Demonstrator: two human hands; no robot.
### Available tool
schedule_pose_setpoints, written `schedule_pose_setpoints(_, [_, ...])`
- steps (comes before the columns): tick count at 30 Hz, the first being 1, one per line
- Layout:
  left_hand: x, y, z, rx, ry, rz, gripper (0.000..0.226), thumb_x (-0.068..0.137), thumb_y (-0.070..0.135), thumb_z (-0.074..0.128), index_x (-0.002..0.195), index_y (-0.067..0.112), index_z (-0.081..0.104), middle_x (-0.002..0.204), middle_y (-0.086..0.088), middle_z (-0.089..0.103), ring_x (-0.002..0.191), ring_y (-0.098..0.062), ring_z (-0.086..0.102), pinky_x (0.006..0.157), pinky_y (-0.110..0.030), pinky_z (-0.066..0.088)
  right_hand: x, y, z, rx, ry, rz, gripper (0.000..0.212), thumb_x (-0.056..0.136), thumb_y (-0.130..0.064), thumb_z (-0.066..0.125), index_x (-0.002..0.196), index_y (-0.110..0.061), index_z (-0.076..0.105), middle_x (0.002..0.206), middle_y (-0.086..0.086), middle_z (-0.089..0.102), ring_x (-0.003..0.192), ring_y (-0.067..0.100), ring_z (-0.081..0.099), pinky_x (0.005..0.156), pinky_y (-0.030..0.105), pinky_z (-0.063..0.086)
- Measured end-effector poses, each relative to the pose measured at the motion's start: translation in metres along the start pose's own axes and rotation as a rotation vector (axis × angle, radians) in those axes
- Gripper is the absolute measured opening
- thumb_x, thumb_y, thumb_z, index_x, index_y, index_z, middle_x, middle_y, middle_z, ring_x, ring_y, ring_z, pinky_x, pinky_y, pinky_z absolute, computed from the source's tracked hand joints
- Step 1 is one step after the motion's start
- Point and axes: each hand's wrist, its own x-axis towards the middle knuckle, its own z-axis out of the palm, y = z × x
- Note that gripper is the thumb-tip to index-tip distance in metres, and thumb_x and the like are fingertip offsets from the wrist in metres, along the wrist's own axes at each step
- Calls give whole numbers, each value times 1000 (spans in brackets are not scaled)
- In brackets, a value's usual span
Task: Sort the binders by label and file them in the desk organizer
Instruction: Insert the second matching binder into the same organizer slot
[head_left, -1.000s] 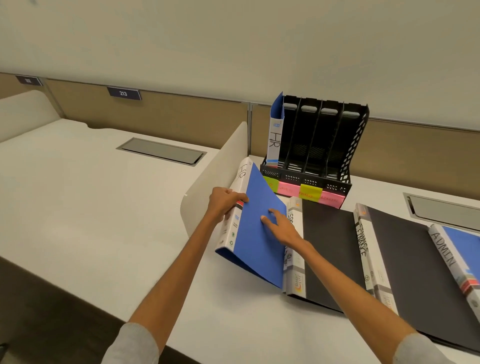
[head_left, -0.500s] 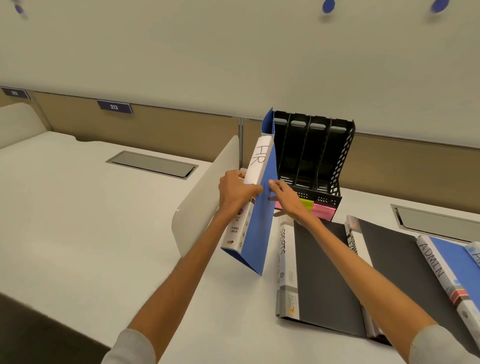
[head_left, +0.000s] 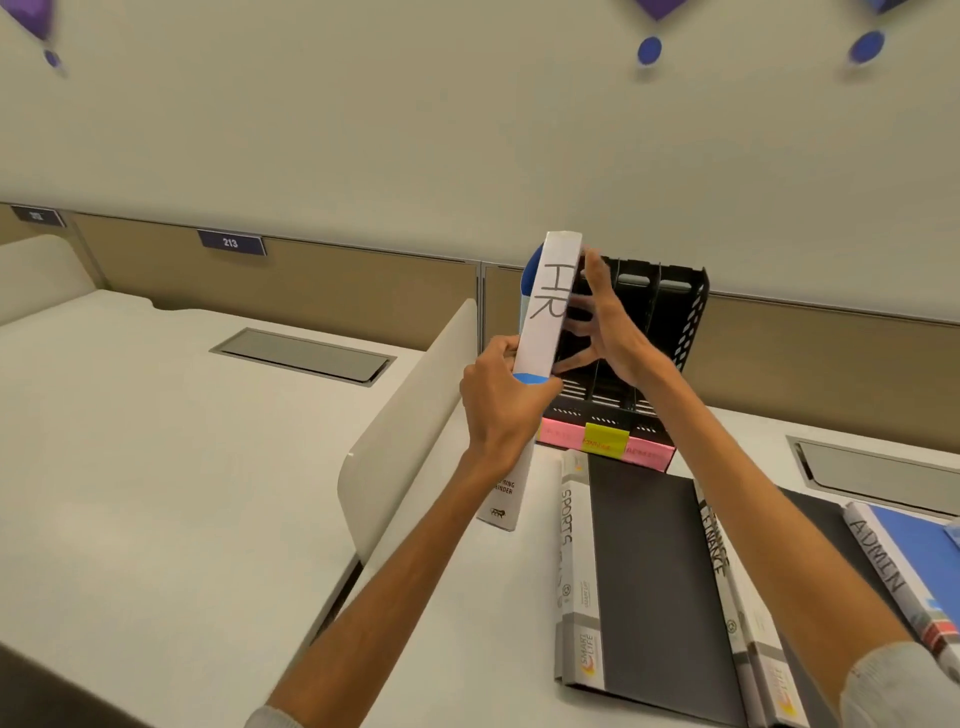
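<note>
Head view: the left hand (head_left: 498, 410) grips the HR binder (head_left: 551, 306) round the middle of its white spine, holding it nearly upright. Just right of the spine, the right hand (head_left: 615, 332) presses spread, straight fingers against the binder's side. Behind that hand stands the black desk organizer (head_left: 680, 312); beneath the right forearm the SPORTS binder (head_left: 641, 571), FINANCE binder (head_left: 719, 553) and ADMIN binder (head_left: 896, 564) lie flat on the desk (head_left: 467, 623)

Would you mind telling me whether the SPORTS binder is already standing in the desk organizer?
No, the SPORTS binder lies flat on the desk, in front of the desk organizer rather than in one of its slots.
</note>
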Motion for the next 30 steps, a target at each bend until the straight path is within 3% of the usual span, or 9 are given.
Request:
schedule_pose_setpoints(2, [-4,-1,10,-8,19,1,62,73,37,84,122,13,54,120,-5,66,100,-23,68,84,-17,49,3,-18,-5,-41,10,-67,118,53,-96,46,151,-45,5,162,7,18,141,43,31,65,56,59])
schedule_pose_setpoints(4, [-9,-2,21,-28,45,21,63,73,36,84,123,14,53,122,-4,66,100,-22,68,82,-14,47,7,-33,-11,-128,30,-141,92,77,-80,46,150,-48,2,163,7,10,141,46,27,62,52,60])
schedule_pose_setpoints(6, [-12,-2,33,-52,61,37,64,72,34,84,124,14,52,123,-4,65,100,-22,68,84,-18,52,13,-44,-16,-268,51,-175,72,92,-62,48,150,-48,9,160,11,19,137,43,35,63,51,61])
schedule_pose_setpoints(8, [-14,-3,44,-59,70,38,65,74,33,84,126,14,51,125,-4,64,101,-22,67,84,-15,49,20,-49,-20,-405,79,-172,61,92,-57,53,146,-41,30,151,12,38,130,35,47,64,49,61])
schedule_pose_setpoints(11, [-14,-7,61,-69,77,21,66,75,32,83,130,15,50,126,-5,64,103,-24,67,84,-17,50,28,-46,-20,-439,204,-223,41,88,-49,65,120,-24,65,115,3,64,100,24,66,62,33,61])
schedule_pose_setpoints(15, [-10,-10,80,-35,101,41,70,75,34,83,134,15,50,124,-5,66,100,-23,69,86,-22,52,40,-35,-28,-472,360,-347,13,86,-26,71,95,-16,71,92,-7,67,76,7,63,60,16,49])
schedule_pose_setpoints(21, [-4,-14,91,-195,40,69,72,79,34,80,139,22,41,131,0,60,101,-6,60,79,5,38,54,-42,-30,-511,422,-400,10,82,-20,66,84,-17,75,84,-8,71,70,4,63,60,16,50])
schedule_pose_setpoints(26, [5,-20,91,-300,43,120,71,79,31,80,139,20,43,129,0,62,97,7,59,81,-2,46,62,-51,-26,-523,477,-438,10,82,-20,66,83,-17,76,81,-9,70,73,5,64,61,12,48])
schedule_pose_setpoints(30, [23,-16,88,-328,55,166,71,79,31,81,138,17,44,126,-2,65,99,1,63,81,-3,47,65,-66,-24,-508,510,-516,12,80,-21,65,81,-18,77,77,-12,70,70,0,64,63,11,51])
